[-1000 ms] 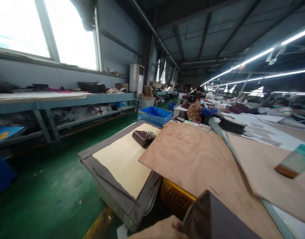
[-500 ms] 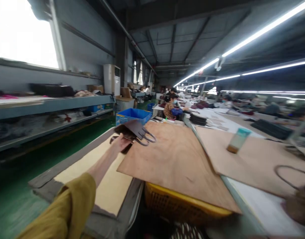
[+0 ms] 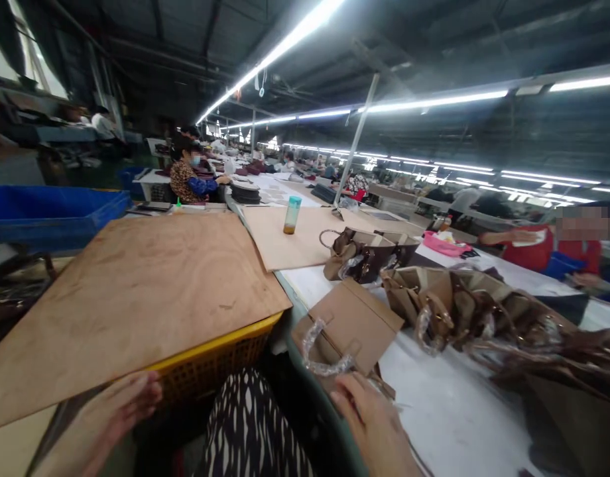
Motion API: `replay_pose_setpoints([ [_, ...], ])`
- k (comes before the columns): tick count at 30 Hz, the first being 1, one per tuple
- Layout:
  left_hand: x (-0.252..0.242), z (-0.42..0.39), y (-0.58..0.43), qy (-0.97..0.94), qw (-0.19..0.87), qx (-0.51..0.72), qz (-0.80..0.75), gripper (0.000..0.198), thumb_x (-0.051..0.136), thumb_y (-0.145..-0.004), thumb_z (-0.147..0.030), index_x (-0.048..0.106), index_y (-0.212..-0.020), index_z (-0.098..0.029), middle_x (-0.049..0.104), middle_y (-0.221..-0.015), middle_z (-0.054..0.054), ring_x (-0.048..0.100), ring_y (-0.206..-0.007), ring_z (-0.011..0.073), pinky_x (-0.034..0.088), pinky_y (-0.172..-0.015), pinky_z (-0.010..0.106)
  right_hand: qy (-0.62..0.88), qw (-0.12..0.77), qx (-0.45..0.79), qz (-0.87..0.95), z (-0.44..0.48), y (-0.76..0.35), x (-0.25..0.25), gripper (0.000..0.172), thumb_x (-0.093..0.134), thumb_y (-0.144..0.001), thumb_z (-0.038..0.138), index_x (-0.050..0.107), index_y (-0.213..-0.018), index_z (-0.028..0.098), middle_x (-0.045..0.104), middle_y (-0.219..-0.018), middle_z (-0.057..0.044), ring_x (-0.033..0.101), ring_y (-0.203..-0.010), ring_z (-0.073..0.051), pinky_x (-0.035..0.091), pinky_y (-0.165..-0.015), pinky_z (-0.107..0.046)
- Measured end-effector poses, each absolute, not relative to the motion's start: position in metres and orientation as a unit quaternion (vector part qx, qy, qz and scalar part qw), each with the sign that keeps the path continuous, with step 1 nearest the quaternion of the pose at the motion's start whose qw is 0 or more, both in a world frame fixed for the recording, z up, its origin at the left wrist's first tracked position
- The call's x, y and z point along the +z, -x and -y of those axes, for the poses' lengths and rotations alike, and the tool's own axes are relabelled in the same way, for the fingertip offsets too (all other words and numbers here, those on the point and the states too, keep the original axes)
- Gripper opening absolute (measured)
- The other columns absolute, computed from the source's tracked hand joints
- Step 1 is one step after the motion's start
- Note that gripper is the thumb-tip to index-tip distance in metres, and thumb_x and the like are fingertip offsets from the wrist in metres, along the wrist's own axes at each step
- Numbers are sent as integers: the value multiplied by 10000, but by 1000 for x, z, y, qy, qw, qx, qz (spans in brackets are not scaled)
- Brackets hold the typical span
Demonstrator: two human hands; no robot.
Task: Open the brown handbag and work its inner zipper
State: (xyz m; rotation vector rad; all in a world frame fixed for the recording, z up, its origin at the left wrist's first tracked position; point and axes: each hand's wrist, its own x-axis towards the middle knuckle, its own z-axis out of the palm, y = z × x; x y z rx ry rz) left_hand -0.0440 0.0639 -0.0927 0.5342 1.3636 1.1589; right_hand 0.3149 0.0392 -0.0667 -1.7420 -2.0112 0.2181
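Drawn back from the dark handbag it held out half a second earlier, a worker's left hand (image 3: pixel 128 404) now hangs bare with fingers extended beside a yellow crate (image 3: pixel 220 354), as the view swings right. The right hand (image 3: pixel 367 417), its fingers loosely bent, is at the near edge of a tan handbag (image 3: pixel 367 318); whether it grips or merely touches cannot be told. The bag lies on the white surface (image 3: pixel 439 411), its plastic-wrapped handle (image 3: pixel 305 348) toward the crate. Taking up this bag appears to be the step in hand; lifting it would call for a firm hold clear of the bags (image 3: pixel 434 295) crowded alongside. Beyond stands a teal-capped bottle (image 3: pixel 292 215), while a wooden board (image 3: pixel 176 278) covers the crate and a blue bin (image 3: pixel 51 205) sits at left. Co-workers, one in red (image 3: pixel 528 252), work under strip lights (image 3: pixel 280 53) across the hall.
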Motion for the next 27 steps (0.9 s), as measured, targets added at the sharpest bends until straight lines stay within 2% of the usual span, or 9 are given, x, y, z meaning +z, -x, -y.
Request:
replay_pose_setpoints([
  [2,-95,-61,7,-268,623,484,-553,333,744,-569,-374,622,-795,-162,673,-691,-7,611,-718,179,484,-661,250,638,208,-7,742,-53,-302,-71,223,571,-760,213,568,-981,181,618,-941,-89,565,-882,-262,430,-777,-372],
  [4,-91,-61,-36,-334,632,470,-518,339,706,-595,-434,613,-747,-146,636,-644,17,577,-642,157,454,-594,236,657,180,-22,732,-68,-281,-78,298,630,-692,140,557,-980,151,613,-936,-115,559,-891,-296,417,-783,-410],
  [8,-84,-59,-98,-455,645,401,-465,398,632,-635,-523,590,-700,-132,590,-592,19,511,-563,127,397,-541,223,703,197,21,683,-98,-253,-84,205,475,-739,30,577,-904,96,637,-779,-134,613,-727,-266,430,-651,-378],
  [13,-94,-55,-85,-518,637,345,-455,435,586,-657,-572,580,-709,-139,581,-585,13,506,-567,130,394,-553,227,690,287,84,659,-109,-295,-33,223,425,-826,230,595,-738,117,585,-626,-44,592,-653,-196,408,-586,-283],
  [16,-99,-58,-62,-533,602,346,-484,369,552,-718,-507,585,-717,-139,582,-594,13,510,-575,136,393,-550,228,657,365,138,646,-91,-344,17,307,382,-861,361,599,-856,144,553,-628,1,516,-555,-120,369,-483,-210],
  [18,-97,-63,-57,-529,556,382,-516,333,551,-723,-465,594,-799,-144,609,-676,25,545,-646,161,422,-603,248,607,503,281,547,-73,-369,45,295,558,-751,425,611,-810,140,391,-467,64,318,-384,-69,206,-358,-193],
  [20,-88,-68,-64,-521,498,434,-541,376,580,-693,-426,581,-942,-144,630,-835,57,571,-787,205,443,-724,292,569,559,367,480,-54,-383,61,296,678,-645,412,630,-755,141,268,-420,94,207,-361,-45,148,-347,-192],
  [24,-50,-66,-88,-554,423,477,-536,599,620,-679,-346,455,-1212,-127,524,-1185,127,468,-1089,268,356,-938,367,516,610,459,388,-34,-383,53,311,709,-592,420,662,-717,140,179,-397,109,130,-343,-25,175,-323,-182],
  [27,-21,-53,-92,-593,413,496,-482,636,557,-770,-366,326,-1323,-153,452,-1287,113,406,-1175,252,306,-995,366,486,602,519,364,-36,-372,24,288,695,-613,429,658,-715,162,167,-404,104,149,-326,-30,239,-313,-185],
])
